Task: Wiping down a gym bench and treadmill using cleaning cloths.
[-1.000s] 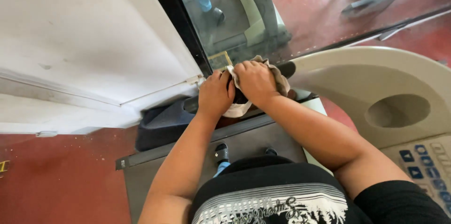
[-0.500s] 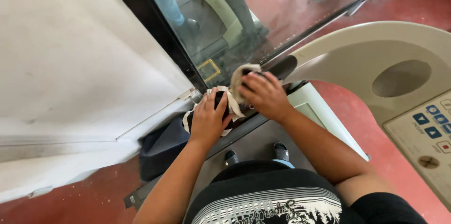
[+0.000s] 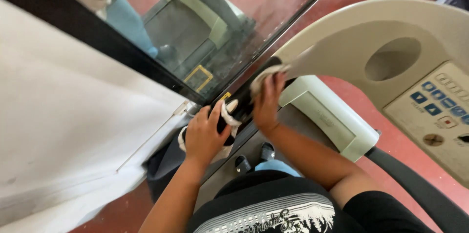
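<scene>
1. the treadmill (image 3: 415, 27), one of it under the person, takes up most of the view: a beige console with one round cup hole and one panel of blue and grey buttons (image 3: 439, 106). judging by where the hands are, the wiping has only got as far as the left black handlebar (image 3: 244, 101); the wide console looks untouched by the cloth at this moment, so most of the machine seems left to do.
2. one big mirror (image 3: 205, 27) stands just ahead, showing a second treadmill and a person in blue in reflection.
3. two bare hands work the bar. the left hand (image 3: 204, 135) is closed around the lower part of the handlebar, gripping a white cloth (image 3: 229, 113) against it.
4. the right hand (image 3: 267, 106) lies curled over the upper part of the bar, pressing the other end of the cloth where the bar meets the beige arm.
5. i count one cloth, though it is bunched and partly hidden.
6. two dark shoes (image 3: 254, 157) show below on the belt.
</scene>
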